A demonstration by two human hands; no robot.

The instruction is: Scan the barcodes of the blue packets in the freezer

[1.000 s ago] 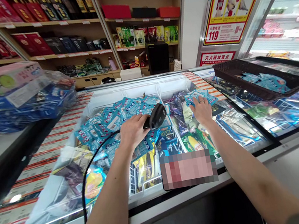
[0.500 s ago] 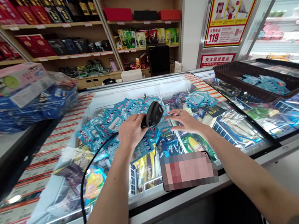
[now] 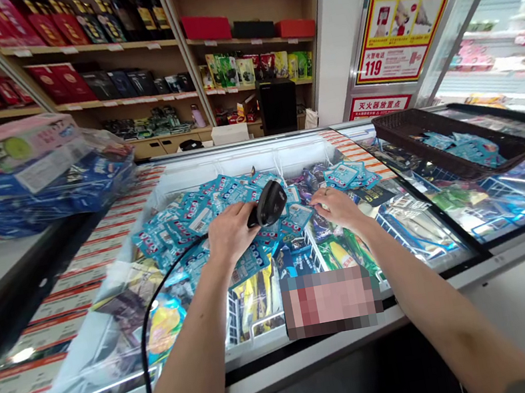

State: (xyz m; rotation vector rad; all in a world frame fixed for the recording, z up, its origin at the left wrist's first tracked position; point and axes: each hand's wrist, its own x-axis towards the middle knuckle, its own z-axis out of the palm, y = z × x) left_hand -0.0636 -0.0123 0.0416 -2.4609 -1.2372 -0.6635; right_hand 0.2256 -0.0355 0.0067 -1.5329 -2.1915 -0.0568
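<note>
My left hand (image 3: 231, 232) is wrapped round the handle of a black barcode scanner (image 3: 271, 203), its head pointing to the right. A black cable runs from it down to the left. My right hand (image 3: 338, 207) has its thumb and fingers pinched together at the right corner of a light blue packet (image 3: 298, 217), just in front of the scanner's head. Under and behind my left hand, many similar blue packets (image 3: 225, 189) lie in a heap on the freezer's glass top (image 3: 119, 276). A smaller pile of blue packets (image 3: 347, 175) lies beyond my right hand.
A phone with a blurred screen (image 3: 332, 301) lies at the freezer's front edge. To the right, a dark brown basket (image 3: 524, 154) holds more blue packets. Boxes in plastic wrap (image 3: 35, 172) stand at the left. Behind are stocked shelves (image 3: 113, 43).
My right hand has moved slightly right, and its spread fingers have closed on a blue packet. My left hand keeps the scanner in nearly the same place.
</note>
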